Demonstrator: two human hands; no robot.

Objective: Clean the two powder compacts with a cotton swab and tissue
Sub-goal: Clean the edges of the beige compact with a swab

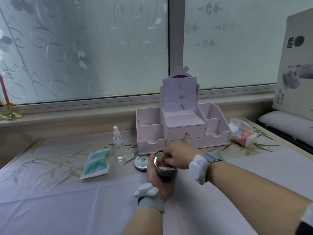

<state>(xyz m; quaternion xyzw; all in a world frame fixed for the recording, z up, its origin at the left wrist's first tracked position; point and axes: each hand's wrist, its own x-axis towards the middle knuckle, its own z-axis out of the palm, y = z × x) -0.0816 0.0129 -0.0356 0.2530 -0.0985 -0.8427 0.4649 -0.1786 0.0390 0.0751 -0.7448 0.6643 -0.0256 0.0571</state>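
Observation:
My left hand holds a dark round powder compact from below; its mirrored lid stands open and beige powder shows inside. My right hand hovers over the open compact with its fingers pinched together above the powder; whatever they pinch is too small to make out. A second compact, silver with a white lid, lies shut on the table just left of my left hand. A teal packet, perhaps of cotton swabs, lies further left. A tissue pack sits at the right of the organiser.
A pink desk organiser with drawers and a paper note stands behind my hands. A clear spray bottle stands left of it. A large box leans at the far right, a red candle on the sill at far left.

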